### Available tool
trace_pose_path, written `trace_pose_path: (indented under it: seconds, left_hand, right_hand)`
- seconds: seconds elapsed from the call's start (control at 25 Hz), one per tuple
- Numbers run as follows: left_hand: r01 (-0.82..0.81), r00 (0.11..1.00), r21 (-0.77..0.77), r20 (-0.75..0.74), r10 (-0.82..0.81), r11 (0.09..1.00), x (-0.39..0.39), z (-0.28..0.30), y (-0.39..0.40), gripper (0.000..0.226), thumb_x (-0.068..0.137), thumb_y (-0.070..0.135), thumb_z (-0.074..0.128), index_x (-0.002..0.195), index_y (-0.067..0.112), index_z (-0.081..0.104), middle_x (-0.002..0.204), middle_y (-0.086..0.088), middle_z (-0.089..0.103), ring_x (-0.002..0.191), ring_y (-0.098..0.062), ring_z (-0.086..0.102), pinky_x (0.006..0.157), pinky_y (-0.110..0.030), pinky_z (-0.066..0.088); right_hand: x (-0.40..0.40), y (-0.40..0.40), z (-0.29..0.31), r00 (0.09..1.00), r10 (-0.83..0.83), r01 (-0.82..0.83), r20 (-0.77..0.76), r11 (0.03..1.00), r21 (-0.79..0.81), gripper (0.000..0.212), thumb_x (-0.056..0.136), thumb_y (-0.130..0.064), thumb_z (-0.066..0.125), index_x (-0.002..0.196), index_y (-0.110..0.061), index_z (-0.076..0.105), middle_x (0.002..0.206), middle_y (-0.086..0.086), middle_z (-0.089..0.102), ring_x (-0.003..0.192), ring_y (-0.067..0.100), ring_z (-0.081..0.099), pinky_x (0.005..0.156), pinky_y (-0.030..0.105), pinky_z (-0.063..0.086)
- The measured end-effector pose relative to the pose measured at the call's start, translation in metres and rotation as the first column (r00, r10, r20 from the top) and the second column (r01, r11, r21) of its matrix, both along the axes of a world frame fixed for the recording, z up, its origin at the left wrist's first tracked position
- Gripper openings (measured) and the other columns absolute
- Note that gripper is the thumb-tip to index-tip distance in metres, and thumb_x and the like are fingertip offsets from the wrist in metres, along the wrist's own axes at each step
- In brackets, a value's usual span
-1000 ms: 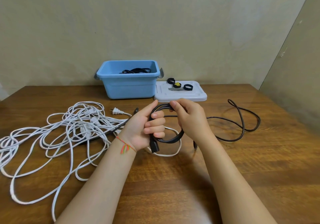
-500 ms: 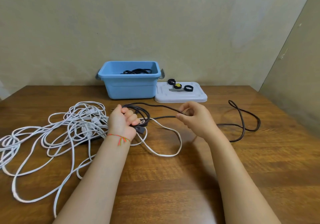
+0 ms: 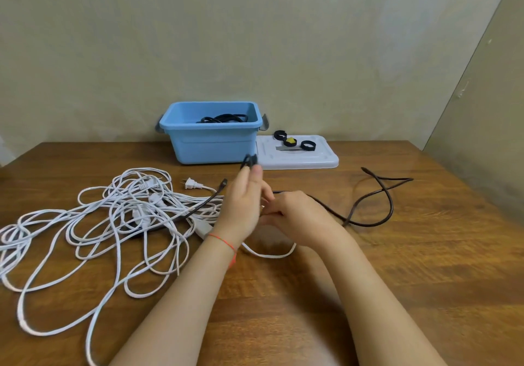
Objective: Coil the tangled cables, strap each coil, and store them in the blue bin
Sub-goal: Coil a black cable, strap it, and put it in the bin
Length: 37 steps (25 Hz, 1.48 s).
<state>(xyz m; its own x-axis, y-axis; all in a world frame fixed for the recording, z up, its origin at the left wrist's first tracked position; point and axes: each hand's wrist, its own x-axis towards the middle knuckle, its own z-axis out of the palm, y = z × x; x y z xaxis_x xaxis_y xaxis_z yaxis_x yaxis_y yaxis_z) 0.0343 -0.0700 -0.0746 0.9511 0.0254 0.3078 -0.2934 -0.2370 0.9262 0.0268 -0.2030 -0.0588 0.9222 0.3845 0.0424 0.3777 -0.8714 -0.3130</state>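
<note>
- In front of the person, over the middle of the table [image 3: 397,294], the left hand [image 3: 241,207] is raised with the started loops of the black cable [image 3: 377,195] held up at its fingertips; the loops are blurred, so how many there are cannot be told.
- The right hand [image 3: 292,215] sits just beside the left, fingers curled round the same cable where it leaves the loops.
- From that grip the loose length runs away to the right, crosses itself in a loop well apart from the hands, and lies flat on the wood. Its long axis is roughly left to right.
- The right hand is the nearer one to that slack, so by my judgement it should slide out along it and bring the next turn back to the left.
- The white cable [image 3: 99,224] lies tangled to the left, one strand passing under the hands; it could snag.
- The blue bin [image 3: 209,144] stands behind, one black coil already inside, with the straps [image 3: 307,146] on the lid [image 3: 317,161] beside it.
</note>
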Motion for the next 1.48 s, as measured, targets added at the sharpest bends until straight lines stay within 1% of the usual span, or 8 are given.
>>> trace_pose_path:
  seconds: [0.24, 0.56, 0.68, 0.76, 0.88, 1.04, 1.28, 1.48]
  left_hand:
    - [-0.084, 0.996, 0.429, 0.055, 0.067, 0.899, -0.001, 0.002, 0.006, 0.037, 0.106, 0.040, 0.032, 0.074, 0.023, 0.039, 0.072, 0.000, 0.054, 0.069, -0.021, 0.052, 0.061, -0.037, 0.037]
    - [-0.063, 0.996, 0.550, 0.084, 0.020, 0.833, 0.002, 0.005, 0.016, 0.050, 0.097, 0.056, 0.046, 0.067, 0.015, 0.050, 0.059, 0.004, 0.050, 0.061, -0.015, 0.050, 0.055, -0.033, 0.031]
    - [0.076, 0.997, 0.359, -0.004, -0.080, 0.930, 0.002, 0.007, 0.013, 0.053, 0.098, 0.050, 0.052, 0.062, 0.011, 0.045, 0.052, 0.006, 0.040, 0.051, -0.014, 0.039, 0.055, -0.033, 0.029]
    - [0.226, 0.962, -0.017, -0.155, -0.226, 0.974, 0.000, 0.011, 0.013, 0.053, 0.100, 0.045, 0.051, 0.059, 0.016, 0.034, 0.047, 0.003, 0.029, 0.042, -0.014, 0.026, 0.047, -0.028, 0.022]
    - [0.310, 0.830, -0.471, -0.291, -0.477, 0.826, -0.003, 0.016, 0.019, 0.055, 0.100, 0.049, 0.046, 0.058, 0.020, 0.025, 0.042, 0.003, 0.019, 0.035, -0.012, 0.016, 0.042, -0.024, 0.013]
    - [0.061, 0.795, -0.833, -0.292, -0.531, 0.550, 0.009, 0.013, 0.032, 0.058, 0.099, 0.052, 0.045, 0.053, 0.021, 0.030, 0.041, 0.007, 0.019, 0.032, -0.007, 0.019, 0.035, -0.022, 0.016]
    - [-0.270, 0.841, -0.955, -0.295, -0.455, 0.120, 0.020, 0.003, 0.043, 0.059, 0.100, 0.050, 0.048, 0.051, 0.020, 0.035, 0.041, 0.006, 0.025, 0.031, -0.009, 0.023, 0.033, -0.022, 0.023]
    - [-0.261, 0.886, -0.941, -0.322, -0.333, 0.215, 0.021, 0.003, 0.041, 0.060, 0.100, 0.055, 0.044, 0.051, 0.021, 0.034, 0.043, 0.006, 0.024, 0.033, -0.009, 0.022, 0.035, -0.023, 0.023]
  right_hand:
    - [-0.007, -0.018, 0.015, 0.983, 0.149, -0.081, -0.109, 0.878, 0.472, 0.018, 0.086, -0.013, 0.065, 0.097, -0.026, 0.070, 0.074, -0.015, 0.065, 0.065, -0.001, 0.055, 0.063, 0.015, 0.044]
    - [0.011, -0.034, 0.008, 0.953, -0.280, 0.136, 0.114, 0.735, 0.665, 0.014, 0.083, -0.032, 0.078, 0.078, -0.028, 0.065, 0.063, -0.007, 0.058, 0.060, 0.004, 0.051, 0.058, 0.014, 0.039]
    - [0.011, -0.033, 0.007, 0.966, -0.239, 0.089, 0.097, 0.661, 0.745, 0.006, 0.088, -0.029, 0.074, 0.085, -0.027, 0.069, 0.070, -0.006, 0.066, 0.066, 0.007, 0.058, 0.062, 0.024, 0.046]
    - [0.009, -0.029, 0.008, 0.981, -0.165, 0.032, 0.098, 0.640, 0.768, 0.008, 0.094, -0.024, 0.067, 0.090, -0.029, 0.072, 0.069, -0.022, 0.067, 0.069, -0.003, 0.059, 0.065, 0.013, 0.043]
    - [0.010, -0.029, 0.005, 0.978, -0.176, 0.037, 0.110, 0.667, 0.744, 0.016, 0.099, -0.026, 0.059, 0.103, -0.029, 0.074, 0.084, -0.023, 0.071, 0.086, -0.004, 0.063, 0.075, 0.016, 0.047]
    - [0.016, -0.036, 0.001, 0.933, -0.347, 0.211, 0.100, 0.748, 0.629, 0.020, 0.099, -0.029, 0.058, 0.110, -0.023, 0.073, 0.089, -0.017, 0.066, 0.087, 0.000, 0.058, 0.075, 0.018, 0.043]
    - [0.023, -0.049, -0.002, 0.851, -0.524, 0.393, 0.038, 0.682, 0.617, 0.011, 0.094, -0.028, 0.067, 0.096, -0.017, 0.066, 0.083, -0.008, 0.062, 0.081, 0.011, 0.056, 0.060, 0.018, 0.039]
    - [0.023, -0.045, -0.005, 0.835, -0.516, 0.375, 0.191, 0.787, 0.489, 0.004, 0.096, -0.011, 0.061, 0.093, -0.010, 0.063, 0.087, 0.002, 0.063, 0.085, 0.025, 0.058, 0.067, 0.031, 0.044]
